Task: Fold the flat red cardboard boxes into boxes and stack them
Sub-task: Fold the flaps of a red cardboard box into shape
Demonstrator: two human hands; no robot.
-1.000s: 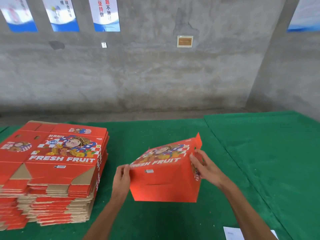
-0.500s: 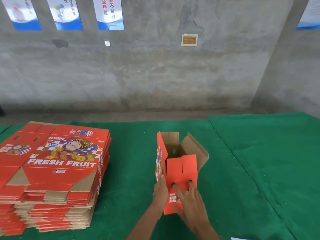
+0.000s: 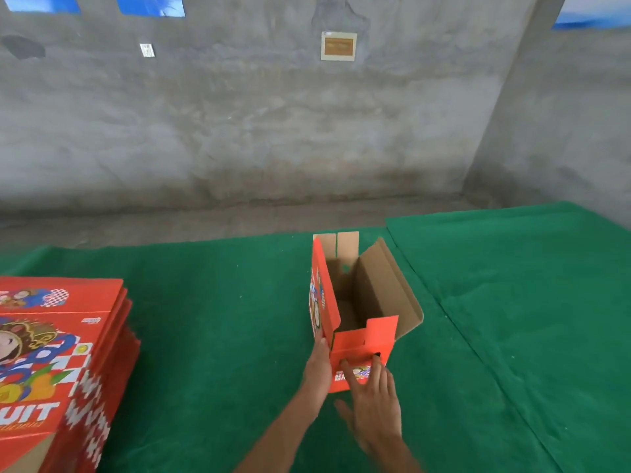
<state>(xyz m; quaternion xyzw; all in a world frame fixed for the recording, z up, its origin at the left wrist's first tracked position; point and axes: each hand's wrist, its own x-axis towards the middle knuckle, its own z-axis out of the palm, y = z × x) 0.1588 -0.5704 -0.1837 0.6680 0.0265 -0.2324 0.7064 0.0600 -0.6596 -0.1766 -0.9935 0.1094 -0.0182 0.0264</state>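
Standing upright on the green surface, the red box is opened out with its top flaps raised and its brown inside showing. The left hand lies flat against the box's left wall, fingers straight and together, pressing on the printed side. The right hand rests on the near end panel, its fingers spread apart and straight, tips just below the panel's cut-outs. Well to the left of both hands, the stack of flat boxes sits on the same surface, printed faces up. Beyond the fingertips rises a grey concrete wall.
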